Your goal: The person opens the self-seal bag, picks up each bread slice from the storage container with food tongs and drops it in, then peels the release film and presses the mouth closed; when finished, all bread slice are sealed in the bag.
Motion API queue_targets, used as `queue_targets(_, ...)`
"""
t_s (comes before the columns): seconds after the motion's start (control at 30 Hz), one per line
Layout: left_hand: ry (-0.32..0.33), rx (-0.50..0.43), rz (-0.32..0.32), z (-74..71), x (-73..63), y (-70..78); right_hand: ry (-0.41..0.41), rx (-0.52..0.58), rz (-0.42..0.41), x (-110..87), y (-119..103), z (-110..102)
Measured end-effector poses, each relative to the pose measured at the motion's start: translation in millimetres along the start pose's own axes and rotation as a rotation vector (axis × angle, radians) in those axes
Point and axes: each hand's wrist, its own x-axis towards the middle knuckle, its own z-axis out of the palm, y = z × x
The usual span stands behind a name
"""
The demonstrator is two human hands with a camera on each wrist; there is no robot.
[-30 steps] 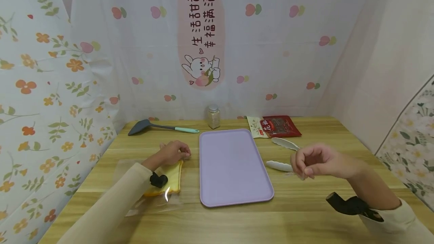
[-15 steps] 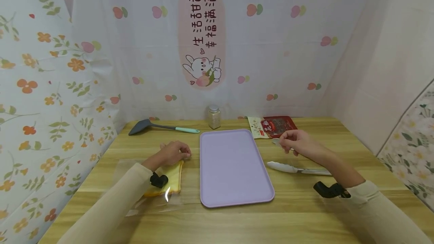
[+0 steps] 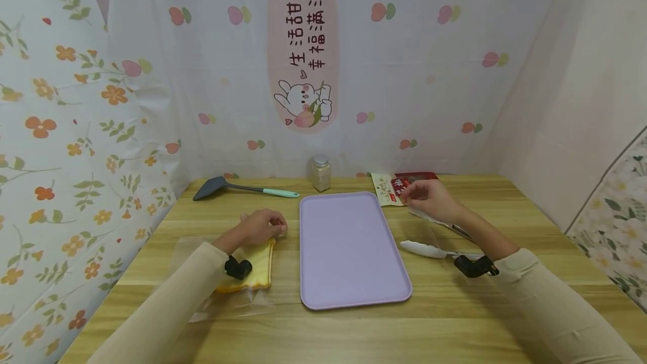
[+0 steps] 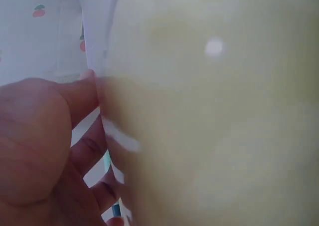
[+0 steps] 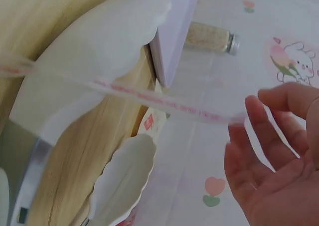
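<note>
A clear plastic bag point(image 3: 199, 313) with a slice of toast point(image 3: 262, 265) inside lies left of the lilac tray. At its far edge my left hand point(image 3: 259, 226) pinches the bag; the left wrist view shows the fingers point(image 4: 89, 148) against the film, and the bag point(image 4: 214, 116) fills much of that view, blurred. My right hand point(image 3: 433, 201) is raised over the right side, near the red and cream pouch. From its curled fingertips trails a thin clear strip with red print point(image 5: 169, 106). Below it are white-tipped tongs point(image 3: 424, 249), partly hidden by the forearm.
The lilac tray point(image 3: 354, 251) lies mid-table. A glass jar point(image 3: 320, 174) stands behind it, beside a turner point(image 3: 242, 187) on the left. The pouch point(image 3: 385, 189) lies at the back right. Printed curtains point(image 3: 232, 83) enclose the table.
My right hand has moved left and away from me, over the tongs to the front of the pouch, with the strip trailing. My left hand and the bag stay nearly still.
</note>
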Motion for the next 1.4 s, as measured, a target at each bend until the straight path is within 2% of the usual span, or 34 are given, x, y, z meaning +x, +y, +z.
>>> queue_targets(0.2,-0.035,0.013,-0.05,-6.0,0.8,-0.5,0.035,-0.076,-0.027,2.8,-5.6,0.8)
queue_targets(0.47,-0.082,0.023,-0.049,-9.4,-1.3,-6.2,0.071,-0.139,-0.109,3.0,-16.3,5.8)
queue_targets(0.87,-0.105,0.025,0.001,-17.6,-9.5,-15.3,0.09,-0.033,-0.231,1.3,-37.6,22.8)
queue_targets(1.0,-0.117,0.026,0.017,-20.0,-10.6,-16.7,0.048,0.092,-0.215,2.0,-50.0,32.4)
queue_targets(1.2,-0.13,0.026,0.032,-21.2,-11.7,-13.6,-0.077,0.395,-0.114,2.2,-68.5,55.2)
queue_targets(1.4,-0.14,0.035,0.023,-20.3,-12.7,-13.3,-0.209,0.894,0.108,-1.1,-87.0,74.8)
